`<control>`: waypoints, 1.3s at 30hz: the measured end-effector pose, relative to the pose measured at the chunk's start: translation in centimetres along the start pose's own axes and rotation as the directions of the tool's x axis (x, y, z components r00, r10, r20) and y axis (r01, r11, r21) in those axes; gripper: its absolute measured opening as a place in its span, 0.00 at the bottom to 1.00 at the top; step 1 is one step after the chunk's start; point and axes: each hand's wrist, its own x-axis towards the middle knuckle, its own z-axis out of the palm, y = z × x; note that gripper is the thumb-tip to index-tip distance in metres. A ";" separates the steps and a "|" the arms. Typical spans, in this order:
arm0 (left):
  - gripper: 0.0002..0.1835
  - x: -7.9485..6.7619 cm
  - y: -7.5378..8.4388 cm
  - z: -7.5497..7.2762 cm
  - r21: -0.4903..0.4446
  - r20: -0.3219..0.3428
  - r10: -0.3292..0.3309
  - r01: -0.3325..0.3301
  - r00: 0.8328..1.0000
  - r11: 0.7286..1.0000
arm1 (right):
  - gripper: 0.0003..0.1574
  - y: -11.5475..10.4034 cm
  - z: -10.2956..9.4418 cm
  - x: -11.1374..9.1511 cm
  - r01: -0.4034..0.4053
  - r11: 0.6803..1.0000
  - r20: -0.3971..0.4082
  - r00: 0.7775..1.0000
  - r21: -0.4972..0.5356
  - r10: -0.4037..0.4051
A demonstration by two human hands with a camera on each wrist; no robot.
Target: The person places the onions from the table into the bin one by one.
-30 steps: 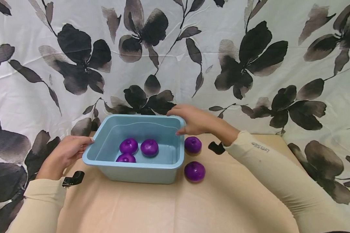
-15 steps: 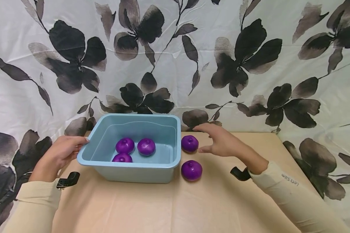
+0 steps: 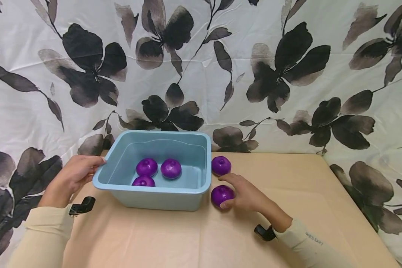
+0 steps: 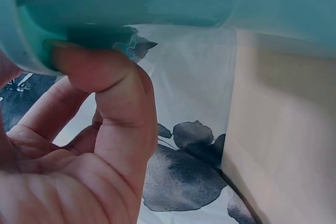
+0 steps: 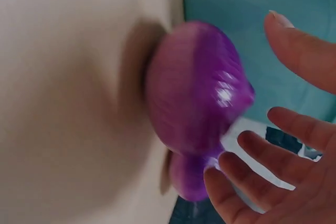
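Note:
A light blue plastic tub [image 3: 160, 201] stands on the table, tilted into view so that three shiny purple onions [image 3: 171, 169] show inside it. My left hand [image 3: 74, 178] grips the tub's left rim; in the left wrist view a curled finger [image 4: 113, 85] hooks under that rim. To the right of the tub lie two more purple onions, a far onion [image 3: 221, 165] and a near onion [image 3: 220, 195]. My right hand [image 3: 249, 193] is at the near onion, thumb and fingers spread. The right wrist view shows the fingers extended beside this onion [image 5: 197, 90].
A tan cover [image 3: 288, 186] lies over the table. Behind it hangs a white cloth with dark flowers [image 3: 234, 93]. Black camera mounts sit on both wrists, the left mount [image 3: 83, 206] and the right mount [image 3: 265, 232].
My right hand has left the tub's right rim, moved right, then come down toward me to the near onion. My left hand keeps its grip on the tub.

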 end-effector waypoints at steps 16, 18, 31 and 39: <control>0.13 0.1 -0.1 0.0 0.025 -0.023 -0.008 0.008 1.000 1.000 | 0.54 0.8 3.3 -0.9 -0.075 0.996 -0.045 0.996 -0.041 0.073; 0.13 0.1 0.0 0.1 0.021 -0.022 -0.008 0.009 1.000 1.000 | 0.54 0.8 3.4 -0.9 -0.086 0.996 -0.056 0.995 -0.028 0.084; 0.13 -0.1 -0.1 0.4 0.042 -0.028 0.002 0.000 1.000 0.999 | 0.52 1.0 3.7 -1.3 -0.089 0.996 -0.097 0.991 0.020 0.090; 0.11 -0.3 0.2 0.4 0.047 -0.039 0.000 0.002 0.999 0.999 | 0.51 0.5 3.1 -1.5 -0.040 0.999 -0.195 0.980 0.003 0.040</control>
